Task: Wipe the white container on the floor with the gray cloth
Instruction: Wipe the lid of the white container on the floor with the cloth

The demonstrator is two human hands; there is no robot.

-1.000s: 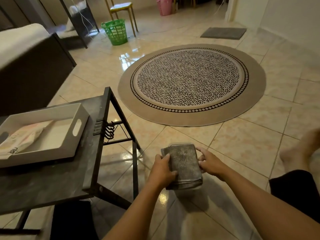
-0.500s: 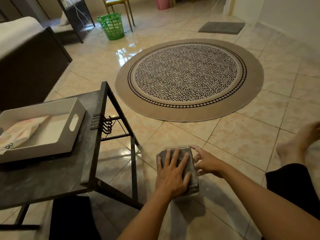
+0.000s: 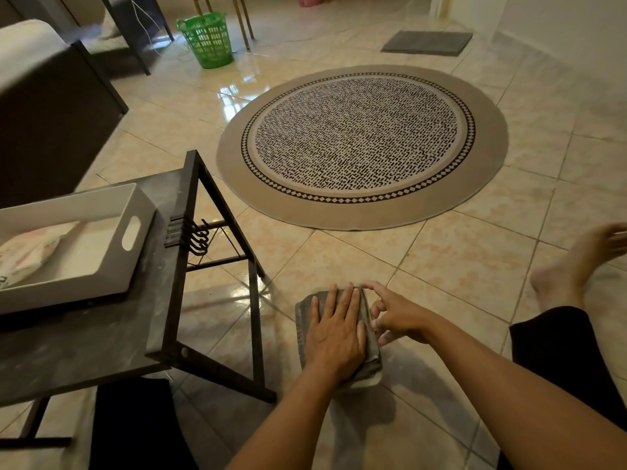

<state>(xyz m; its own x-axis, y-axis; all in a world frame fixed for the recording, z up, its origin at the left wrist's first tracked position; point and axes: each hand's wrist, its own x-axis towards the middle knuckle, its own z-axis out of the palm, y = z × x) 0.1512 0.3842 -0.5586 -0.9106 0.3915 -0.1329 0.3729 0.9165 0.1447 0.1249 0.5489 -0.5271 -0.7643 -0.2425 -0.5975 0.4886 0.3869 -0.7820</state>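
Tiled floor (image 3: 458,266), black table (image 3: 101,334) beside cloth-covered container (image 3: 368,381), left hand (image 3: 336,334) flat on gray cloth (image 3: 302,320)

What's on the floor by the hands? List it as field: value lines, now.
cloth: gray, draped over the container
container: white rim showing at the near corner, on the floor tiles
left hand: flat on the cloth, fingers spread
right hand: at the container's right side, fingers curled
table: dark, to the left, carrying a white tray
rug: round, beyond
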